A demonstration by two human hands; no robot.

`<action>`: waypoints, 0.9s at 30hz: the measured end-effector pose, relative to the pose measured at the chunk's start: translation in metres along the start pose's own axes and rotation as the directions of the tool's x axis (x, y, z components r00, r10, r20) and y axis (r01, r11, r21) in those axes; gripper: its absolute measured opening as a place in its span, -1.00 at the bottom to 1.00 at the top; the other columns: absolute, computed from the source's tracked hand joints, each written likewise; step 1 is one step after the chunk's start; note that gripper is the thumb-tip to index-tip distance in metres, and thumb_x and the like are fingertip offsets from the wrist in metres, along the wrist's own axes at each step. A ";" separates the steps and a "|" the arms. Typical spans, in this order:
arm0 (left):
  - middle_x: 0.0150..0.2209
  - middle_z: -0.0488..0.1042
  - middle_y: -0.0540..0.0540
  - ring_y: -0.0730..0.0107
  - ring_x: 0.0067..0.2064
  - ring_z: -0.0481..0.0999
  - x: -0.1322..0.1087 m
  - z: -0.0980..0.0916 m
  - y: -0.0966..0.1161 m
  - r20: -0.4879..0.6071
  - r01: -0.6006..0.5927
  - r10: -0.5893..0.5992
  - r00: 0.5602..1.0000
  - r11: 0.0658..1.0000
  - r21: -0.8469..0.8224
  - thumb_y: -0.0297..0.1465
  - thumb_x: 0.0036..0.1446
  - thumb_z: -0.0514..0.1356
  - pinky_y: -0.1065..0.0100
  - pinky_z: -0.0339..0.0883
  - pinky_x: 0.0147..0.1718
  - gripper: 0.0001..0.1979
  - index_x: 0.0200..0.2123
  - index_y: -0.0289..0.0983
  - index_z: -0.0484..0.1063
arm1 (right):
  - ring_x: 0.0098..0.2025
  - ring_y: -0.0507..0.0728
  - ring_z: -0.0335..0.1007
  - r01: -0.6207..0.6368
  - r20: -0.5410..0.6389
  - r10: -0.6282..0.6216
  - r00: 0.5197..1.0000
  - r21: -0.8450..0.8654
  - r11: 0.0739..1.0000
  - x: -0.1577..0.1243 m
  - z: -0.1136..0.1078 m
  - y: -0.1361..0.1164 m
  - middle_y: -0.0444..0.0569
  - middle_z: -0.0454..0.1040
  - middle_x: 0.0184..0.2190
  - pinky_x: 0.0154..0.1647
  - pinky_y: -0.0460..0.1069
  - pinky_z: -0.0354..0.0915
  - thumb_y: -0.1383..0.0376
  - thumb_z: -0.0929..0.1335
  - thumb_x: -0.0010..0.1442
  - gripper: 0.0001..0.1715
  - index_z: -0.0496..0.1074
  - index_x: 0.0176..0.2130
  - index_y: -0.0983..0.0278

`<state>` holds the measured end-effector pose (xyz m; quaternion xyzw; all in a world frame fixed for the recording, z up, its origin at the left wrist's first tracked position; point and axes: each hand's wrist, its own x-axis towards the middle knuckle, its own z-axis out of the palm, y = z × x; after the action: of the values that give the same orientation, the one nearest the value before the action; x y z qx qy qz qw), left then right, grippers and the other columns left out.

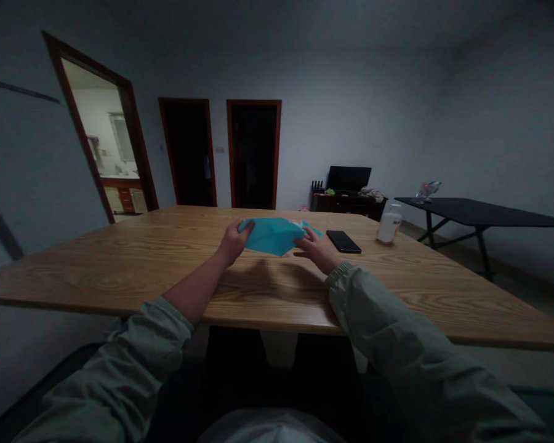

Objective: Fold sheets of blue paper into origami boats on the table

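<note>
A folded sheet of blue paper (273,236) is held just above the wooden table (166,258), its shadow falling below. My left hand (234,241) pinches the paper's left end, thumb on the near face. At the other end, my right hand (317,248) grips the right edge between thumb and fingers, with other fingers apart underneath. A blue corner sticks out behind the right hand; what lies behind the paper is hidden. A black phone (344,242) rests flat on the table, right of my right hand.
A white bottle (389,225) stands upright on the table beyond the phone. A black folding table (484,212) with a clear plastic item (427,190) is at the right. Against the back wall, a dark cabinet (346,204) carries a screen (349,178). The wooden table's front edge is near my body.
</note>
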<state>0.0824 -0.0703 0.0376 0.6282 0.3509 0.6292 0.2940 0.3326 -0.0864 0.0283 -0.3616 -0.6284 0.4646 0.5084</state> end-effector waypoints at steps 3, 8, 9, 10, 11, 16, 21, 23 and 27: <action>-0.50 0.31 0.03 0.50 -0.50 0.28 0.002 0.003 0.000 0.006 0.124 -0.126 0.992 0.965 -0.230 -0.06 0.04 0.25 0.45 0.19 -0.52 -0.62 -0.33 -0.28 0.37 | -0.11 0.13 0.41 -0.046 0.063 0.035 0.997 0.171 0.984 -0.003 0.015 -0.006 -0.11 0.43 -0.15 -0.13 0.07 0.38 0.15 0.49 -0.03 -0.44 0.30 -0.05 0.11; -0.46 0.41 -0.01 0.46 -0.48 0.38 -0.001 0.008 0.001 0.134 0.238 -0.211 0.968 0.942 -0.236 -0.10 0.01 0.28 0.41 0.30 -0.49 -0.59 -0.23 -0.32 0.43 | -0.12 0.13 0.45 0.000 -0.003 0.001 1.000 0.288 0.958 -0.001 0.027 -0.015 -0.08 0.46 -0.18 -0.07 0.09 0.38 0.19 0.53 -0.05 -0.45 0.34 -0.09 0.15; -0.44 0.44 -0.03 0.43 -0.45 0.40 -0.002 0.009 0.001 0.169 0.218 -0.188 0.967 0.959 -0.179 -0.11 0.00 0.29 0.39 0.33 -0.46 -0.59 -0.23 -0.33 0.45 | -0.12 0.13 0.45 0.003 -0.015 0.002 1.000 0.301 0.954 0.000 0.028 -0.016 -0.08 0.47 -0.18 -0.07 0.08 0.38 0.19 0.53 -0.06 -0.45 0.34 -0.09 0.15; -0.40 0.48 -0.06 0.40 -0.41 0.43 -0.004 0.010 0.001 0.203 0.179 -0.153 0.967 0.977 -0.116 -0.12 0.00 0.29 0.37 0.35 -0.41 -0.59 -0.23 -0.34 0.47 | -0.13 0.13 0.46 0.004 -0.026 0.004 1.000 0.311 0.950 0.000 0.029 -0.018 -0.07 0.48 -0.19 -0.07 0.07 0.39 0.18 0.53 -0.06 -0.45 0.34 -0.09 0.16; -0.36 0.51 -0.08 0.37 -0.37 0.46 -0.005 0.011 0.001 0.237 0.129 -0.112 0.965 0.990 -0.057 -0.14 0.00 0.30 0.36 0.37 -0.36 -0.60 -0.22 -0.35 0.48 | -0.14 0.12 0.46 0.003 -0.035 0.008 0.999 0.319 0.948 0.001 0.030 -0.019 -0.07 0.48 -0.19 -0.09 0.06 0.39 0.18 0.53 -0.05 -0.46 0.34 -0.10 0.16; -0.19 0.52 -0.12 0.25 -0.21 0.52 -0.010 0.017 -0.003 0.368 -0.041 0.029 0.929 0.999 0.025 -0.23 -0.01 0.31 0.26 0.40 -0.19 -0.58 -0.12 -0.35 0.41 | -0.19 0.10 0.46 -0.014 -0.053 0.035 0.998 0.358 0.934 0.002 0.036 -0.020 -0.08 0.49 -0.22 -0.14 0.03 0.41 0.12 0.53 -0.05 -0.51 0.36 -0.16 0.19; -0.25 0.47 -0.05 0.32 -0.23 0.51 -0.013 0.021 -0.004 0.379 -0.085 0.067 0.923 0.996 0.031 -0.31 -0.04 0.31 0.31 0.41 -0.23 -0.62 -0.17 -0.28 0.28 | -0.23 0.09 0.44 0.062 -0.062 -0.048 0.997 0.263 0.963 0.008 0.043 -0.015 -0.10 0.50 -0.29 -0.14 0.02 0.38 0.09 0.52 -0.09 -0.56 0.40 -0.27 0.24; -0.21 0.46 -0.05 0.35 -0.24 0.51 -0.012 0.022 -0.001 0.377 -0.052 0.062 0.924 0.998 -0.034 -0.31 -0.05 0.31 0.32 0.41 -0.25 -0.58 -0.15 -0.26 0.23 | -0.23 0.11 0.44 0.127 -0.056 -0.119 0.991 0.177 0.976 0.011 0.045 -0.012 -0.07 0.52 -0.29 -0.14 0.03 0.37 0.07 0.51 -0.08 -0.55 0.42 -0.26 0.26; -0.19 0.47 -0.09 0.40 -0.31 0.50 -0.010 0.023 0.004 0.307 0.024 0.006 0.952 0.995 -0.093 -0.21 0.03 0.25 0.36 0.38 -0.36 -0.60 -0.13 -0.24 0.20 | -0.27 0.12 0.41 0.279 -0.030 -0.281 0.959 -0.062 0.958 0.016 0.050 -0.006 -0.07 0.50 -0.34 -0.20 0.03 0.35 0.08 0.44 -0.01 -0.63 0.41 -0.29 0.28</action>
<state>0.1057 -0.0789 0.0343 0.7021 0.2732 0.5385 0.3775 0.2802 -0.0844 0.0366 -0.2923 -0.6762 0.3630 0.5706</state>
